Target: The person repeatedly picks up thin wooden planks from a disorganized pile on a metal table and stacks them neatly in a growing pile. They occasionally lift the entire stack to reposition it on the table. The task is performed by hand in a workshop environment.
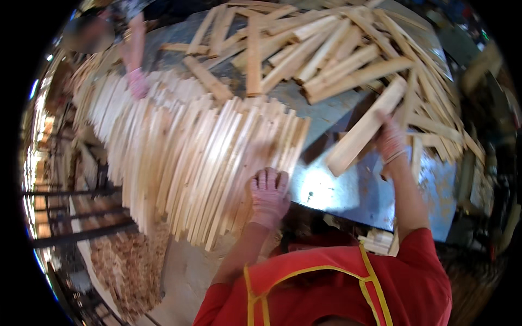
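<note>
My right hand (391, 140), in a pale pinkish work glove, grips a flat wooden board (365, 128) by its right edge. The board is tilted above the metal tabletop (337, 117), its near end toward me. My left hand (269, 196), gloved alike, lies with fingers stretched out on the near right part of a long row of wooden slats (217, 157). These slats stand packed side by side, their ends uneven. Part of the right-hand fingers is hidden by the board.
Loose boards (326, 51) are heaped across the back and right of the table. At the far left, another person's gloved hand (138, 84) touches the row. Dark metal bars (81, 234) and a stack of wood pieces (128, 266) are at lower left.
</note>
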A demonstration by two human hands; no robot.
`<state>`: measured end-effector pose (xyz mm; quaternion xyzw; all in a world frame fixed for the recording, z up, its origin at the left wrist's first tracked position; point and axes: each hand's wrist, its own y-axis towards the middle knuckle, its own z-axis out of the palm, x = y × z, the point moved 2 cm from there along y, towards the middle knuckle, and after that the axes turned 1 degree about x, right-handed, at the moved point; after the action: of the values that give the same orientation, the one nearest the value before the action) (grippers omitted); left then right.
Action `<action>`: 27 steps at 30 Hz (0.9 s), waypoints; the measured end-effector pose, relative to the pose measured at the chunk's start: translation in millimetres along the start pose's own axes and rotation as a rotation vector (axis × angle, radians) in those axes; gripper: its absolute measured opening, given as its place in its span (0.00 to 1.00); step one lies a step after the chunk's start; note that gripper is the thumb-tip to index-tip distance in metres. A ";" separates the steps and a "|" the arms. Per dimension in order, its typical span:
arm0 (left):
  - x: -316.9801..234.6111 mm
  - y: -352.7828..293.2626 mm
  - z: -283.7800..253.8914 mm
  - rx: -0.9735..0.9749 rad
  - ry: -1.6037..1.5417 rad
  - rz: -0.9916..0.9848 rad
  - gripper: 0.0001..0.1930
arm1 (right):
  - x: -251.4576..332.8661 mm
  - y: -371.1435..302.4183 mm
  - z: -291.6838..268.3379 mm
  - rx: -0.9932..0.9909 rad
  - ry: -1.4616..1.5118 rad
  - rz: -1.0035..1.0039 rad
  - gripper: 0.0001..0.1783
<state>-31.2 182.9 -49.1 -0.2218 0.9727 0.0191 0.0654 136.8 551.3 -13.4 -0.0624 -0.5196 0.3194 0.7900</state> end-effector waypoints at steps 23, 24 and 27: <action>-4.6 -20.4 -5.1 -0.091 -0.040 0.196 0.38 | -59.1 -44.8 -31.8 -0.409 -2.125 -0.434 0.50; -5.7 -19.5 -9.5 -0.074 -0.045 0.178 0.39 | -51.0 -38.5 -51.7 -0.395 -2.141 -0.390 0.50; -0.7 -23.9 -6.5 -0.087 -0.051 0.186 0.38 | -0.4 -25.5 -114.3 -0.322 -2.198 -0.546 0.44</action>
<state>-21.0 161.3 -42.7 -0.1326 0.9853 0.0731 0.0784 246.3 557.7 -54.4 0.2651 -0.9606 -0.0515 -0.0659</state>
